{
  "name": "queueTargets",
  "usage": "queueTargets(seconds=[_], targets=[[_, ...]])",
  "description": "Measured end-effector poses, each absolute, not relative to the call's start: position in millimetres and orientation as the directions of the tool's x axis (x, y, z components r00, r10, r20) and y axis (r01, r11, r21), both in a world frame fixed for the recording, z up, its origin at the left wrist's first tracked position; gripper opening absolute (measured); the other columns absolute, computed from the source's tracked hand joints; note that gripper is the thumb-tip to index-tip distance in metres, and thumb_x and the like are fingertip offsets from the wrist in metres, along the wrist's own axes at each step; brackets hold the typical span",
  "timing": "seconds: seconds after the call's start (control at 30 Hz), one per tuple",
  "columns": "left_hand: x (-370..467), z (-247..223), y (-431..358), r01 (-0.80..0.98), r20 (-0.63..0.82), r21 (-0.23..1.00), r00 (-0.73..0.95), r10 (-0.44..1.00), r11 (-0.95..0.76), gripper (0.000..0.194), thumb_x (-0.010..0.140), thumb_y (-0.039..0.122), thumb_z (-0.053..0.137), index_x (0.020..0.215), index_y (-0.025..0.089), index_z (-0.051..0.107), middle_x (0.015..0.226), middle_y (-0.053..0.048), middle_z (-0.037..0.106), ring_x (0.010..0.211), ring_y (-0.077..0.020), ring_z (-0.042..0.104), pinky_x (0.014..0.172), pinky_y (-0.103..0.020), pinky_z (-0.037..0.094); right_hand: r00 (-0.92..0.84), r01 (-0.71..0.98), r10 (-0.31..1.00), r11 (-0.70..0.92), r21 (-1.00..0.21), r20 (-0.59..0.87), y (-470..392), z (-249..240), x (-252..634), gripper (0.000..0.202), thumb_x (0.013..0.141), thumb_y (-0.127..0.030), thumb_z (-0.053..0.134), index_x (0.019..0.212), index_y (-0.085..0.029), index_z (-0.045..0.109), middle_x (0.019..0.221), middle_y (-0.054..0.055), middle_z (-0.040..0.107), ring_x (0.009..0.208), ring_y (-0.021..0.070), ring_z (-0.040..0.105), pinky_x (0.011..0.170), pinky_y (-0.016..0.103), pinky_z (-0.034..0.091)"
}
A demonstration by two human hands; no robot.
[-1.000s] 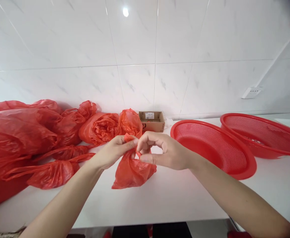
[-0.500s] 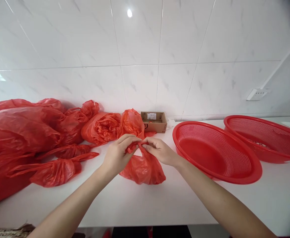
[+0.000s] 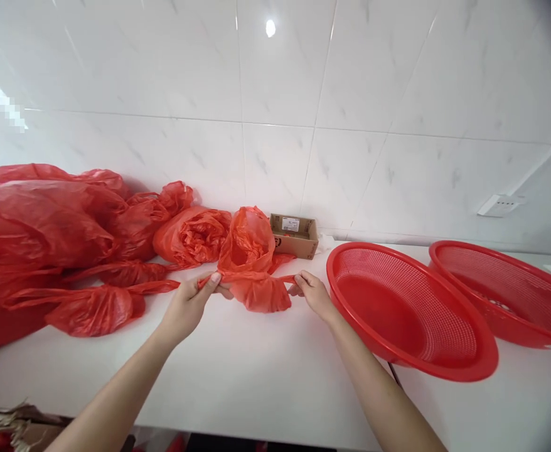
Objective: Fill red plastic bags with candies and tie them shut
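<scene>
A small red bag (image 3: 262, 295) is near the middle of the frame, its twisted top drawn out sideways between the two hands. That stretched top is its long axis, running nearly level from left to right, and the body sags below it, toward the person. The left hand (image 3: 188, 311) pinches the left end between thumb and fingers; the right hand (image 3: 314, 295) pinches the right end the same way, and the bag's body lies slightly closer to the right fingertips. Just behind it stands an open red bag (image 3: 253, 233), its crumpled mouth facing up; what it holds cannot be made out. Beside that, on the right, an open cardboard box (image 3: 299, 247) has something small and red inside. On the left of the open bag is a bunched red bag (image 3: 195, 235), then large, full-looking red bags (image 3: 52, 220) toward the left edge, with a small knotted bag (image 3: 97, 312) in front of them. To the right of the right hand, a red basket (image 3: 383, 314) shows its bare bottom, and a second basket (image 3: 520, 273) at the right edge holds a few pale bits, too small to identify. All these rest on a white table (image 3: 238, 376).
</scene>
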State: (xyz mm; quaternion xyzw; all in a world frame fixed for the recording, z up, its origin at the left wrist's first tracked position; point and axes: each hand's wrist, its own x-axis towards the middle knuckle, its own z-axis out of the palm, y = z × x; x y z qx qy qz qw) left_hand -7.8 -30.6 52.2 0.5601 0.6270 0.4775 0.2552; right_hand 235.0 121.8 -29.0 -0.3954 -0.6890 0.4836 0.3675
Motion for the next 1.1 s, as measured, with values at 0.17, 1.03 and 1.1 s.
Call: queueTargets(seconds=[0.17, 1.03, 1.1], targets=[[24.7, 36.6, -56.4, 0.33, 0.235, 0.931, -0.217, 0.948, -0.155, 0.044, 0.095, 0.049, 0.042, 0.08, 0.019, 0.069, 0.084, -0.008, 0.073, 0.098, -0.0244, 0.061, 0.093, -0.036, 0.044, -0.408, 0.203, 0.904, 0.222, -0.954, 0.124, 127.7, -33.7, 230.6, 0.032, 0.086, -0.049, 0.046, 0.074, -0.02, 0.052, 0.071, 0.003, 0.067, 0.069, 0.0165, 0.064, 0.068, 0.029, 0.047], [19.9, -54.6, 14.2, 0.817, -0.042, 0.357, -0.469, 0.882, 0.452, 0.039, 0.097, 0.048, 0.043, 0.104, 0.015, 0.063, 0.081, -0.003, 0.065, 0.071, -0.0155, 0.062, 0.071, -0.036, 0.052, -0.181, 0.722, 0.974, 0.227, -0.653, 0.139, 122.3, -76.7, 223.2, 0.022, 0.096, -0.04, 0.043, 0.087, -0.025, 0.056, 0.077, -0.001, 0.069, 0.07, 0.0169, 0.06, 0.057, 0.024, 0.027], [19.5, -57.4, 16.1, 0.845, -0.036, 0.303, -0.452, 0.891, 0.441, 0.038, 0.096, 0.047, 0.044, 0.105, 0.015, 0.063, 0.084, -0.004, 0.066, 0.073, -0.0158, 0.063, 0.072, -0.036, 0.052, -0.179, 0.765, 0.975, 0.22, -0.606, 0.129, 123.4, -79.0, 222.1, 0.02, 0.096, -0.038, 0.044, 0.088, -0.025, 0.057, 0.077, -0.001, 0.068, 0.069, 0.0157, 0.059, 0.057, 0.024, 0.026]])
